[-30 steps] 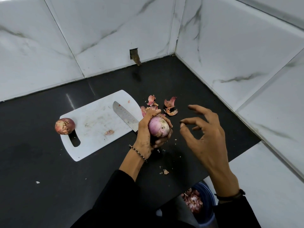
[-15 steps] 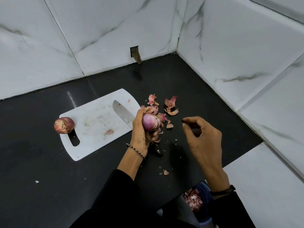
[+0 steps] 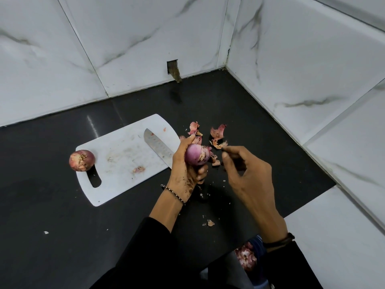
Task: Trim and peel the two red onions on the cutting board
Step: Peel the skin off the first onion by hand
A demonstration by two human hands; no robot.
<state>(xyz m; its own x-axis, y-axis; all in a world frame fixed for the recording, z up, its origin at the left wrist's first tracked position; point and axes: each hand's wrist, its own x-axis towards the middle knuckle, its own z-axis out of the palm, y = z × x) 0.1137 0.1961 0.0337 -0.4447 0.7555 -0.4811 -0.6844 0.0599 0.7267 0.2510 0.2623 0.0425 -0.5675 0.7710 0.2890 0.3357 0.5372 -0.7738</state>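
Onion (image 3: pixel 196 157) gripped by left hand (image 3: pixel 184 174); right hand (image 3: pixel 250 178) loosely curled beside.

Left sleeve (image 3: pixel 145 247): black, long, loose cloth, ending short of the wrist; lower middle of the frame.
Right sleeve (image 3: pixel 295 268): black, same cloth, reaching the wrist; lower right.
Left wrist bracelet (image 3: pixel 173 193): thin string of small dark and pale beads.
Right wrist band (image 3: pixel 279 241): dark, cord-like, at the cuff edge.
Left hand (image 3: pixel 184 171): dark flecks and smears across the back.

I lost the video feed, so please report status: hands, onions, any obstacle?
Left hand grips part-peeled onion. Right hand close beside it, pinch unclear. Second onion unpeeled at board edge. Knife on board; loose peels beyond.
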